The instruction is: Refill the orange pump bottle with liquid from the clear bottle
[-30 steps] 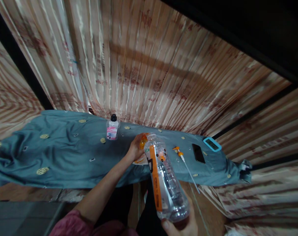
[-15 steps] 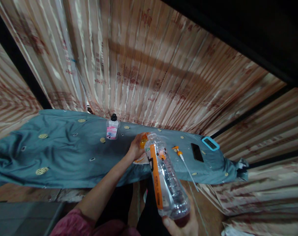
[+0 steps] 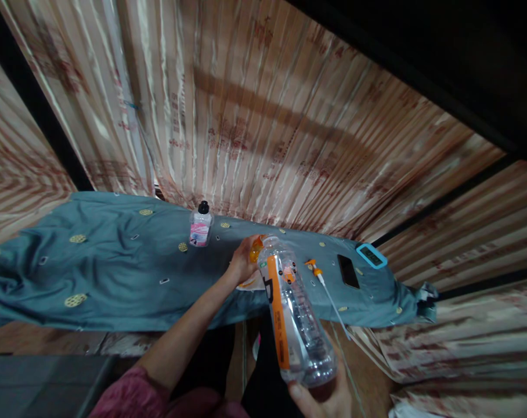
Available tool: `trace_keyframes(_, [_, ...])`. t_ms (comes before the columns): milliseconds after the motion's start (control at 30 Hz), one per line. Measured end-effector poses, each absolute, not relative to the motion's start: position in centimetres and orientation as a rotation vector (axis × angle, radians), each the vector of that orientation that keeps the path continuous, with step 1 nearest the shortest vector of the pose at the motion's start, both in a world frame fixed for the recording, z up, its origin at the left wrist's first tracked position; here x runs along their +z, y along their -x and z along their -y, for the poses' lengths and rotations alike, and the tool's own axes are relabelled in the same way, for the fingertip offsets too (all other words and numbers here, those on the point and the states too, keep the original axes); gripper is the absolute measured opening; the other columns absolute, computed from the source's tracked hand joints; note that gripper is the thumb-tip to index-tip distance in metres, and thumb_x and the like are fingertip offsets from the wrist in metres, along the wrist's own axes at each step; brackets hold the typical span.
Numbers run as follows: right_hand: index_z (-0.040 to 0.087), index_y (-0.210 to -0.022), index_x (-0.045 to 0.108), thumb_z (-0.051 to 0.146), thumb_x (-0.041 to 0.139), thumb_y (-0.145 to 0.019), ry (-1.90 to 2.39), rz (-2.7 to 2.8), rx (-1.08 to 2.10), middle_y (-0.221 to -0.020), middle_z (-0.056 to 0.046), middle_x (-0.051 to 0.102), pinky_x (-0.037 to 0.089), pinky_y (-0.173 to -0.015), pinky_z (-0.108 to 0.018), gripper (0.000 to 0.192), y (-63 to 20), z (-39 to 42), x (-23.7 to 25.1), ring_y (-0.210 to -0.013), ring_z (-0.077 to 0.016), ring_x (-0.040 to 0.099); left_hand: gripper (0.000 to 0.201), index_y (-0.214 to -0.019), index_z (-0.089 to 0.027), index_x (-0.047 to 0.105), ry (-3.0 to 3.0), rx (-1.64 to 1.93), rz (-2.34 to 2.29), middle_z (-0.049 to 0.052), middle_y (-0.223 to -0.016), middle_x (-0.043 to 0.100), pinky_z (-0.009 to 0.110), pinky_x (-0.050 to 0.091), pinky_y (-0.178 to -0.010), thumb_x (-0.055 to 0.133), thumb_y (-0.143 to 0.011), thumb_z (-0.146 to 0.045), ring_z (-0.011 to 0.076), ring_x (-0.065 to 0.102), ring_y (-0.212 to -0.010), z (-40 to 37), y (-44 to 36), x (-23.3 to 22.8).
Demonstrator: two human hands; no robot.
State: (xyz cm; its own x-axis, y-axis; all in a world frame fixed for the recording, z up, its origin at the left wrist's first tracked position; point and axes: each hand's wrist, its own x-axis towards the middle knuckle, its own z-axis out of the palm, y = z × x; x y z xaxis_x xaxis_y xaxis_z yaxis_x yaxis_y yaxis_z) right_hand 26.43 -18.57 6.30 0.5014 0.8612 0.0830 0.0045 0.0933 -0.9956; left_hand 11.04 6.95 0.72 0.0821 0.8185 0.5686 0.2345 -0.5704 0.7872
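My right hand (image 3: 324, 400) grips the base of a large clear plastic bottle (image 3: 296, 316) with an orange and silver label. That bottle is tilted, its neck pointing away from me to the left. Beside its mouth, my left hand (image 3: 242, 261) is closed around a translucent orange bottle (image 3: 255, 249), mostly hidden by the fingers. A white and orange patch shows under this hand, perhaps its label. Whether the two mouths touch, I cannot tell. To the right lies an orange pump head (image 3: 317, 271) with a long white tube.
A small clear bottle with a black cap and pink label (image 3: 201, 225) stands on the green cloth (image 3: 124, 273) at left. A dark phone (image 3: 348, 271) and a blue-framed digital timer (image 3: 371, 255) lie at right. Patterned curtains (image 3: 246, 145) hang behind, with a grey box (image 3: 41, 383) lower left.
Both hands keep their hold on the two bottles, with almost no movement. The whole view has shifted very slightly.
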Motion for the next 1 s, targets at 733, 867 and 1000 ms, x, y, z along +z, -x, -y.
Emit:
trace_keyframes(733, [0.022,-0.132,0.059,0.052,0.093,-0.062,1.37,0.86,0.724,-0.124,-0.011,0.075,0.061,-0.088,-0.037,0.084,-26.61,18.56,5.73,-0.108,-0.0321,0.075,0.063,-0.129,-0.018,0.057,-1.861,1.453,-1.106,0.013,-0.125,0.069,0.046,0.057,-0.103,0.079,-0.07,-0.019,0.0308,0.069,-0.116,-6.86,-11.12,0.66])
trace_keyframes(867, [0.022,-0.131,0.06,0.05,0.094,-0.061,1.351,0.854,0.729,-0.121,-0.01,0.076,0.061,-0.088,-0.036,0.082,-26.63,18.55,5.77,-0.106,-0.0306,0.075,0.063,-0.13,-0.016,0.056,-1.877,1.444,-1.105,0.015,-0.126,0.068,0.046,0.057,-0.102,0.077,-0.07,-0.018,0.0313,0.069,-0.116,-6.92,-11.04,0.6])
trace_keyframes(1000, [0.021,-0.13,0.06,0.047,0.096,-0.059,1.347,0.842,0.72,-0.12,-0.01,0.076,0.061,-0.086,-0.036,0.083,-26.76,18.56,5.65,-0.103,-0.0303,0.076,0.064,-0.13,-0.019,0.055,-1.879,1.445,-1.113,0.012,-0.125,0.069,0.046,0.057,-0.101,0.077,-0.07,-0.017,0.0297,0.069,-0.115,-7.0,-11.07,0.55])
